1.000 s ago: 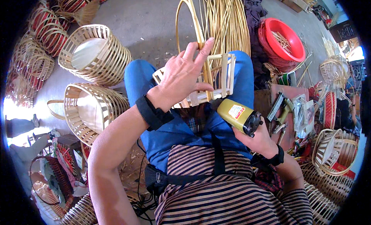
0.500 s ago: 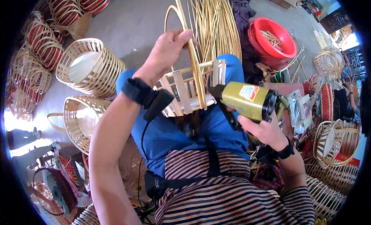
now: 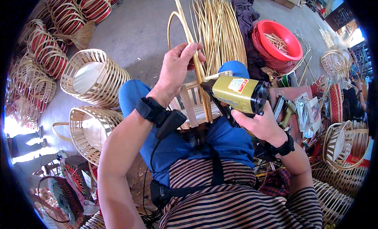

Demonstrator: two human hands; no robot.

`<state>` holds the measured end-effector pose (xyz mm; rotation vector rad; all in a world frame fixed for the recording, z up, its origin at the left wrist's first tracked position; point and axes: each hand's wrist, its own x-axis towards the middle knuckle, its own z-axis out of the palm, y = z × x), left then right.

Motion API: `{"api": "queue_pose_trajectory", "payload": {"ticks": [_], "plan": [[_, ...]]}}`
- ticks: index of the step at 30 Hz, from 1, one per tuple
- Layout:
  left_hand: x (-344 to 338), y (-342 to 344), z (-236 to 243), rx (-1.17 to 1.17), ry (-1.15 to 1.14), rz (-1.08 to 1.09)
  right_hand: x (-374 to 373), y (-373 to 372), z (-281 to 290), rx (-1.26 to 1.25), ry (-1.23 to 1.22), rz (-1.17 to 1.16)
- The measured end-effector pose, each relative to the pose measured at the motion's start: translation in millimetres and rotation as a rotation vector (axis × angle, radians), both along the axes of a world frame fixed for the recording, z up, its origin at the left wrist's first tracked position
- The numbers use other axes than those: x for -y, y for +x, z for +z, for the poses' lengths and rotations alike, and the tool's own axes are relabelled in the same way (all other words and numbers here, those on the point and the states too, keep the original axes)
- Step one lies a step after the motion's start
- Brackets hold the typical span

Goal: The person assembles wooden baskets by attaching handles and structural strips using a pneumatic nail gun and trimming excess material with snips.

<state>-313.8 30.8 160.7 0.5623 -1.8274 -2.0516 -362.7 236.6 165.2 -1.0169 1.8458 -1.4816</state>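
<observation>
basket frame (image 3: 193,107) on the lap | left hand (image 3: 177,73) closed round its handle strip (image 3: 197,67) | right hand (image 3: 258,122) gripping nail gun (image 3: 236,94) | looks light, stiff, kinda brittle, so grab the slats

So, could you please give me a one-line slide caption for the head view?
Left hand steadies a bent cane strip on a small slatted basket while the right hand presses a yellow nail gun against it.

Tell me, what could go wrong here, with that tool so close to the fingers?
The yellow nail gun in the right hand has its nose against the bent cane handle, which the left hand pinches close by: a stray fastener might hit a finger. The small slatted basket rests only on the lap, so it might shift.
</observation>
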Motion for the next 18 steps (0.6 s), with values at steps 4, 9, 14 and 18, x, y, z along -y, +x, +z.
{"api": "queue_pose_trajectory", "payload": {"ticks": [4, 9, 14, 18], "plan": [[0, 2, 0, -0.012, -0.007, -0.009, 0, 2, 7, 0.058, 0.045, -0.03], [2, 4, 1, -0.013, -0.027, -0.023, 0, 0, 16, -0.165, 0.105, 0.087], [43, 19, 5, 0.073, -0.769, 0.076, -47, 0, 19, 0.049, 0.128, -0.192], [80, 49, 84, -0.084, -1.853, 0.03, -122, -36, -26, 0.171, 0.393, -0.505]]}}
